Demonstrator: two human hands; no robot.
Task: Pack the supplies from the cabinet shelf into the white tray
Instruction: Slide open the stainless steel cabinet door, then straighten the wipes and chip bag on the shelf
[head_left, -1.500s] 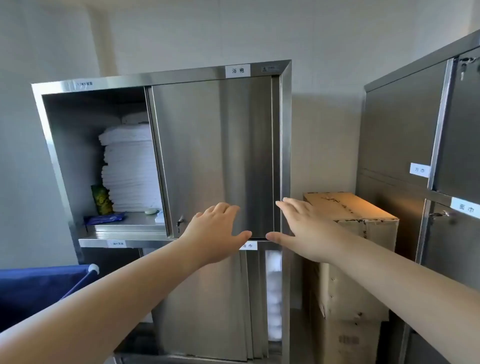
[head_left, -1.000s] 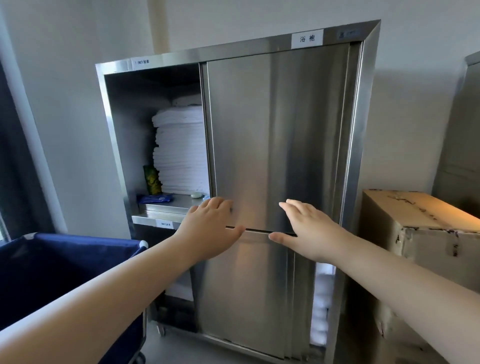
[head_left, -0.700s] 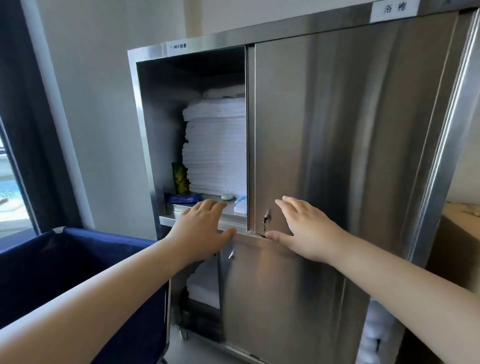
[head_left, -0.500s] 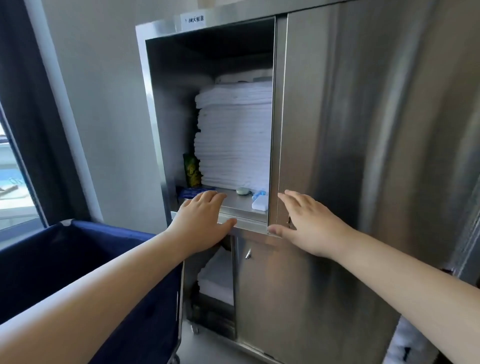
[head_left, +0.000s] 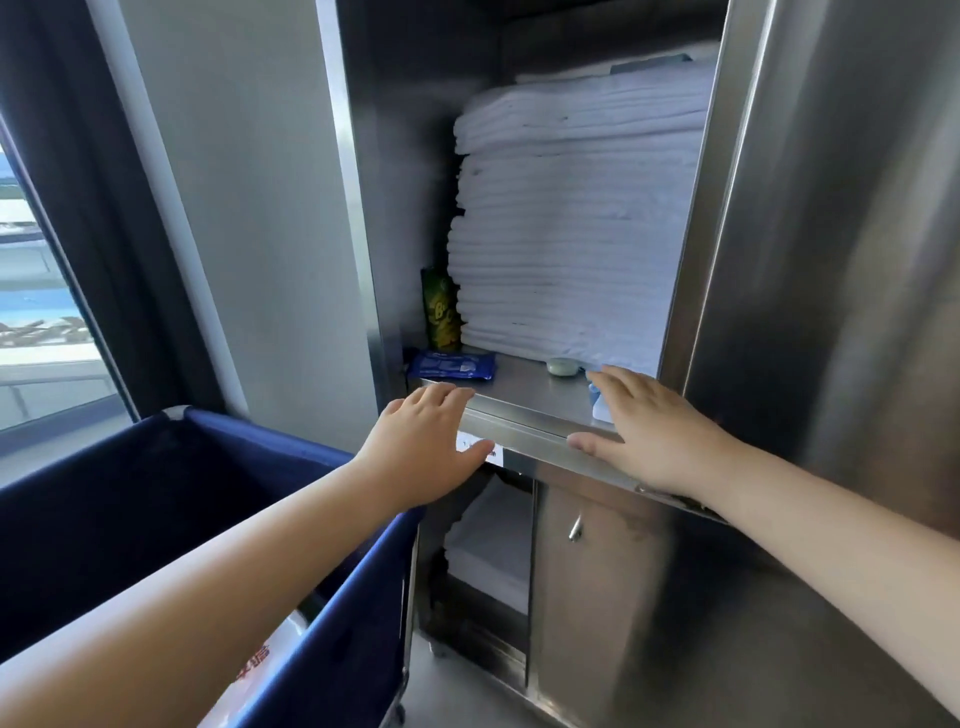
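Head view: four supplies sit on the cabinet shelf (head_left: 524, 395): one blue packet (head_left: 451, 365), one upright green pouch (head_left: 440, 307), one round pale disc (head_left: 562, 366), and one white-blue item (head_left: 597, 402) partly behind the right hand (head_left: 644, 431). It and the left hand (head_left: 421, 447) hover at the shelf's edge, both grips released.

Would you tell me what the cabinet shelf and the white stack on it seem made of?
The cabinet shelf: likely stainless steel, brushed, with dull streaky reflections. The white stack: folded cotton-like cloth, matte, showing soft layered edges; exact fabric unclear.
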